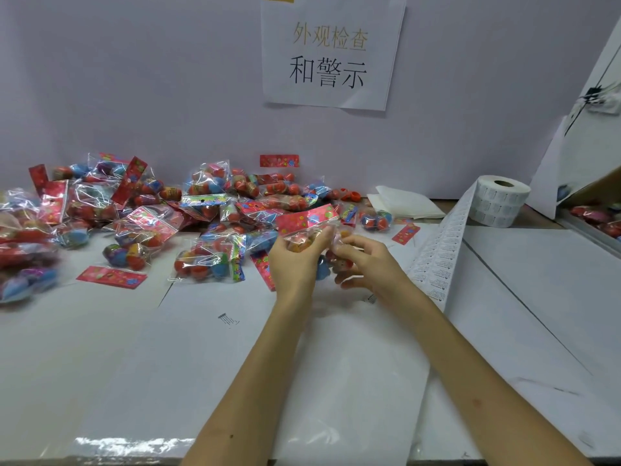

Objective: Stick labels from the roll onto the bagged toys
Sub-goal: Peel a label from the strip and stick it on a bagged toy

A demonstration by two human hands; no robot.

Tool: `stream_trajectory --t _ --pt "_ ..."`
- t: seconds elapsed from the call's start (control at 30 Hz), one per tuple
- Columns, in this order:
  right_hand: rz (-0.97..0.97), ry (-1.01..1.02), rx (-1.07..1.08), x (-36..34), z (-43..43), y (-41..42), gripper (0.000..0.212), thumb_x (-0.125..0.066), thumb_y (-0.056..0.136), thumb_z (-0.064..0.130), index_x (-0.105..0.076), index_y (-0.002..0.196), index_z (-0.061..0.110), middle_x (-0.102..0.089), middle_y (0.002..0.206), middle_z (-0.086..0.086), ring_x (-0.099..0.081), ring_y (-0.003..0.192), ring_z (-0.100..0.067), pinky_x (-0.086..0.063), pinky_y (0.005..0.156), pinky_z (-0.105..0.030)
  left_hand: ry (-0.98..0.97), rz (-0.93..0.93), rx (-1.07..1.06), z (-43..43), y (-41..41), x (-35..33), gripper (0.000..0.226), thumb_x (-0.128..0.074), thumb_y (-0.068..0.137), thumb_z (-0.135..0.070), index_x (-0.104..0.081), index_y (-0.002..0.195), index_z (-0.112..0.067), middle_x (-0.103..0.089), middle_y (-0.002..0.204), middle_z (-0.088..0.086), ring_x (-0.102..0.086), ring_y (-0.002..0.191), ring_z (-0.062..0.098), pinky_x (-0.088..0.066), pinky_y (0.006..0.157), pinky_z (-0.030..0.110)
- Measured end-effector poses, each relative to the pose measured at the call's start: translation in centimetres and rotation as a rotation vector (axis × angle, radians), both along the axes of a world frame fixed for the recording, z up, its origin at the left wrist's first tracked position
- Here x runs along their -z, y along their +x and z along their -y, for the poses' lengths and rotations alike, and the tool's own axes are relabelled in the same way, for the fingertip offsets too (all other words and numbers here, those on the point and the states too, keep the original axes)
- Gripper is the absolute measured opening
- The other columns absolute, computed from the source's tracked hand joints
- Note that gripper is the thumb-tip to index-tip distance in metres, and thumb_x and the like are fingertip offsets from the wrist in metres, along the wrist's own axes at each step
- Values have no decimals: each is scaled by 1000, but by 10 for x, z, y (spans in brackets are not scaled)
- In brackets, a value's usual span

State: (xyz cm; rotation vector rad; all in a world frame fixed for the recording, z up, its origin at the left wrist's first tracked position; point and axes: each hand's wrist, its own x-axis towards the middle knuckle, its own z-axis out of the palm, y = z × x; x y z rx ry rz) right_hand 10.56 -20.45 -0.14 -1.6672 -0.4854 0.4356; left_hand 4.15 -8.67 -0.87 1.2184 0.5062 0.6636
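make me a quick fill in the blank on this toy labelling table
The left hand and right hand together hold one clear ____ of toys.
The label roll stands on the person's ____ side.
The pile of bagged toys lies to the ____ of the hands.
The paper sign hangs on the ____.
Missing words: bag; right; left; wall.

Far left of roll [500, 200]: bag pile [134, 213]. Just left: sheets [403, 201]. Before roll: strip [440, 253]. Above-left, on wall [134, 79]: sign [331, 52].

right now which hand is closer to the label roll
Right. The right hand is just left of the unrolled strip leading to the label roll; the left hand is farther left. Both grip a bagged toy.
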Motion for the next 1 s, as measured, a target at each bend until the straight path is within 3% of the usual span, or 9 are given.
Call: stream_trajectory --t 0.1,0.23,0.33,0.43,0.53,0.67,0.73,0.87,1.0 --pt "22 24 61 2 0 3 23 -69 91 12 -65 113 7 -69 92 -14 -66 62 -14 -55 59 -26 44 6 -11 4 0 0 25 -78 87 -44 -73 90 -19 -75 77 -9 -69 68 3 -49 56 11" --pt "37 5 30 3 3 4 22 -66 88 3 -63 110 7 -64 88 -7 -64 67 -13 -54 63 -27 73 -4 28 7 0 -1 23 -76 89 -40 -73 95 -18 -74 86 -6 -69 74 5 -48 56 10" --pt "94 -16 -36 0 5 3 32 -67 86 5 -61 114 19 -64 105 -8 -68 87 -16 -55 72 -31 37 -3 33 4 0 0 10 -79 89 -26 -70 85 -23 -73 79 -8 -67 64 1 -47 50 8" --pt "104 44 -99 -3 8 2 43 -75 76 26 -62 117 27 -63 117 -6 -65 108 -21 -59 87 -37 -14 -14 32 -1 1 -1 13 -78 88 -15 -68 82 -22 -71 78 -7 -66 68 4 -47 48 11" --pt "198 43 -28 -4 7 0 36 -77 77 42 -70 108 24 -70 102 -1 -69 102 -21 -61 85 -36 13 -24 55 -2 1 -1 17 -80 86 -18 -67 80 -27 -70 69 -15 -65 68 2 -47 49 11" --pt "272 72 81 -2 5 2 18 -77 89 27 -74 101 14 -74 95 -9 -71 93 -29 -60 84 -51 61 4 50 2 -1 1 16 -79 88 -29 -68 79 -24 -71 65 -14 -67 61 1 -49 51 12" --pt "277 102 131 -3 7 3 9 -75 90 23 -72 89 15 -73 86 -6 -69 82 -26 -59 80 -51 79 1 78 4 -2 0 22 -78 89 -36 -66 81 -19 -73 77 -4 -69 68 6 -53 57 17" --pt "176 163 193 -5 11 8 17 -71 90 18 -64 75 20 -66 77 -2 -62 76 -22 -56 70 -46 -30 -47 288 9 -7 -6 38 -75 90 -41 -73 110 -9 -76 107 9 -72 104 25 -60 92 43" --pt "138 171 151 -8 15 11 4 -65 75 26 -62 76 25 -64 76 6 -63 76 -9 -55 69 -34 60 -112 262 11 -6 -6 20 -79 87 -24 -74 98 -8 -76 100 13 -73 100 31 -60 92 49"
